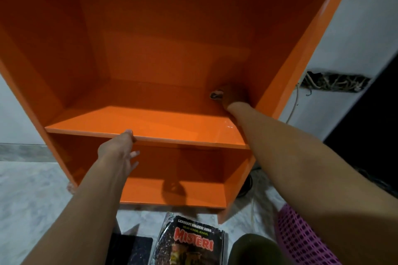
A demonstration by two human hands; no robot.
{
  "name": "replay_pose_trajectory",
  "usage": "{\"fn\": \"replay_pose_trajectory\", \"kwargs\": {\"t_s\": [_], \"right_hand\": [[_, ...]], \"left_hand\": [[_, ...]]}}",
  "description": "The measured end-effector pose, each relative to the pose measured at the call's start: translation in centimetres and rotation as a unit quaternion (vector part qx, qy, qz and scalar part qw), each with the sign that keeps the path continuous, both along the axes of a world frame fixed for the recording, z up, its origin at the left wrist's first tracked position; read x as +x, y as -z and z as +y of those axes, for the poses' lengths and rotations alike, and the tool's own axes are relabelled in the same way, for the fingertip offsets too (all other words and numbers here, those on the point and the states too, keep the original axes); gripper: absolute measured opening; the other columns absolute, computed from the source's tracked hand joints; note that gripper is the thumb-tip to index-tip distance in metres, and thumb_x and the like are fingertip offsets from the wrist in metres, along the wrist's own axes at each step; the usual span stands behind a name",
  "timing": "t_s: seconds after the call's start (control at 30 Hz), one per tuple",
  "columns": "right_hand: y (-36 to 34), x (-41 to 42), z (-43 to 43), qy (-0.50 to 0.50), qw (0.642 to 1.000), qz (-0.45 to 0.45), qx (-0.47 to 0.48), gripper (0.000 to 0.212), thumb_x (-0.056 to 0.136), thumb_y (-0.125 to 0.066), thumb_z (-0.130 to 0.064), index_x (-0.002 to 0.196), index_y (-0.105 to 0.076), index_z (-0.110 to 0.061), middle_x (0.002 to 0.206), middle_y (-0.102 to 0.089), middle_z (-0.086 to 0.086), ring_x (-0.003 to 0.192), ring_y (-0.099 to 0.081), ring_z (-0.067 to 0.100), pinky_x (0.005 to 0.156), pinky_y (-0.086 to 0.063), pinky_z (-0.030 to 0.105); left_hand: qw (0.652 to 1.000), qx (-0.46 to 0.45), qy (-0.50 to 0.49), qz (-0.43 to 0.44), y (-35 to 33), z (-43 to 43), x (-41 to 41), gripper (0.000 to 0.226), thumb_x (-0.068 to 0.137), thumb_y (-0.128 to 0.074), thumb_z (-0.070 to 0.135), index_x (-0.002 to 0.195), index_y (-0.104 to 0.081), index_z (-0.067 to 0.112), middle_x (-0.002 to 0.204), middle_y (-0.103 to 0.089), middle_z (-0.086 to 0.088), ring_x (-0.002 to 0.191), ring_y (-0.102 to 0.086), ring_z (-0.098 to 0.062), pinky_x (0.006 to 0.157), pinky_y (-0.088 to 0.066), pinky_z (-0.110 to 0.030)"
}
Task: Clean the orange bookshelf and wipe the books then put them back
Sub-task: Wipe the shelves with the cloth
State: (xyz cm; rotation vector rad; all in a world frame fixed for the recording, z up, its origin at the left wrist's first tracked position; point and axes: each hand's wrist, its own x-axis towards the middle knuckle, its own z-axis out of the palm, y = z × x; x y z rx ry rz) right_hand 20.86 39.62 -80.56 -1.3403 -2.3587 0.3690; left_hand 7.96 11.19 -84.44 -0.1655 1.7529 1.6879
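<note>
The orange bookshelf (150, 49) is the biggest thing here. It stands on the floor (32, 196) against a white wall (366, 17), and it fills most of the view. No books are in it. It has a middle shelf (172, 122) with one open space above and one open space below (both look shiny).

The floor is pale grey with a cloudy pattern. A pink basket (301, 241) with many little holes sits on it at the lower right, partly hidden by the right arm.

Two books lie flat on the floor just in front of the bookshelf. One is a book (191, 241) with the red word MISTERI on its dark cover. A dark book (131, 249) lies near it on its left, partly under the left arm.

The left hand (116, 148) rests on the front edge of the middle shelf. Its thumb lies on top of the edge and its other fingers spread out straight below, so its grip is apart.

The right hand (233, 94) reaches deep into the back right corner of the top space, in shadow. I cannot tell if its grip is apart or clamped on something.

A rough hole (333, 82) with tangled wires is in the wall to the right of the bookshelf.

A small dark thing (215, 94) sits right at the right hand's fingertips, too blurry to name.
</note>
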Motion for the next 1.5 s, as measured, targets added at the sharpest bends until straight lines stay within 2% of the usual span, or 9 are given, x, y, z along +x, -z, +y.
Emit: {"fn": "replay_pose_trajectory", "kwargs": {"t_s": [0.2,0.33,0.47,0.6,0.9,1.07,1.23,1.37,1.5], "right_hand": [[0.3,4.9,-8.0,0.024,0.999,-0.019,-0.022,0.040,0.094,-0.041,0.001,0.123,-0.065,-0.013,0.123,-0.063,0.012,0.113,-0.058,0.034,0.084,-0.048,0.033],[1.1,10.2,-15.9,-0.144,0.989,0.033,-0.008,0.053,0.078,-0.039,-0.010,0.121,-0.069,-0.018,0.123,-0.063,0.001,0.118,-0.053,0.020,0.097,-0.040,0.027],[3.3,13.1,-21.3,-0.237,0.968,0.080,0.018,0.062,0.062,-0.045,0.015,0.107,-0.074,-0.018,0.114,-0.063,-0.008,0.109,-0.041,0.002,0.093,-0.031,0.009],[0.6,10.5,-17.6,-0.185,0.967,0.126,0.121,0.057,0.063,-0.045,0.008,0.106,-0.073,-0.017,0.113,-0.065,0.003,0.111,-0.052,0.024,0.091,-0.046,0.040],[-0.9,6.8,-13.6,0.045,0.975,-0.183,0.121,0.042,0.092,-0.048,0.002,0.130,-0.054,-0.015,0.124,-0.059,0.009,0.115,-0.050,0.031,0.089,-0.046,0.040],[0.9,9.6,-18.3,0.073,0.983,-0.087,0.147,0.032,0.096,-0.041,-0.002,0.120,-0.056,-0.016,0.115,-0.059,0.005,0.106,-0.050,0.030,0.079,-0.043,0.038],[0.6,12.7,-21.7,-0.080,0.994,0.072,-0.011,0.025,0.072,-0.049,0.013,0.082,-0.066,-0.001,0.090,-0.066,0.015,0.085,-0.058,0.034,0.073,-0.048,0.041],[-3.1,11.3,-21.4,-0.048,0.986,0.106,0.119,0.048,0.084,-0.047,0.013,0.123,-0.066,-0.008,0.126,-0.058,0.007,0.115,-0.045,0.025,0.086,-0.032,0.022],[-6.4,8.6,-17.4,-0.008,0.988,0.036,0.149,0.041,0.093,-0.048,0.007,0.131,-0.059,-0.007,0.129,-0.052,0.014,0.116,-0.043,0.028,0.086,-0.040,0.027]], "left_hand": [[1.000,0.006,0.010,-0.003,-0.3,-0.1,-0.1,0.037,0.101,-0.051,0.032,0.130,-0.052,0.009,0.139,-0.055,-0.002,0.100,-0.061,-0.023,0.088,-0.048,-0.046],[1.000,0.010,0.019,-0.006,-0.5,-0.2,-0.3,0.041,0.100,-0.051,0.032,0.135,-0.050,0.011,0.137,-0.056,-0.002,0.098,-0.062,-0.022,0.090,-0.046,-0.046],[0.999,0.012,0.033,-0.011,-0.5,-0.2,-0.3,0.042,0.101,-0.050,0.030,0.139,-0.045,0.012,0.140,-0.055,0.000,0.112,-0.062,-0.025,0.100,-0.043,-0.049],[0.999,0.009,0.046,-0.008,-0.4,-0.2,-0.4,0.044,0.101,-0.048,0.032,0.141,-0.042,0.014,0.140,-0.055,0.003,0.117,-0.061,-0.025,0.100,-0.042,-0.049],[0.999,-0.001,0.050,0.002,-0.6,-0.2,-0.2,0.043,0.101,-0.048,0.032,0.140,-0.043,0.014,0.140,-0.055,0.003,0.116,-0.062,-0.024,0.101,-0.042,-0.049],[0.999,0.002,0.049,0.001,-1.1,-0.5,0.1,0.041,0.100,-0.049,0.030,0.138,-0.045,0.015,0.136,-0.058,0.003,0.112,-0.064,-0.024,0.102,-0.042,-0.049],[0.999,0.015,0.040,-0.003,-1.7,-1.0,0.4,0.044,0.100,-0.050,0.027,0.141,-0.042,0.014,0.140,-0.055,0.000,0.113,-0.064,-0.025,0.103,-0.042,-0.050],[0.999,0.009,0.048,0.001,-1.7,-1.4,0.7,0.044,0.099,-0.052,0.029,0.139,-0.045,0.012,0.140,-0.055,0.000,0.115,-0.062,-0.027,0.102,-0.042,-0.051],[0.999,-0.016,0.016,0.033,-1.1,-1.4,0.6,0.058,0.093,-0.062,0.038,0.138,-0.046,0.005,0.138,-0.056,-0.008,0.120,-0.057,-0.031,0.100,-0.042,-0.047]]}}
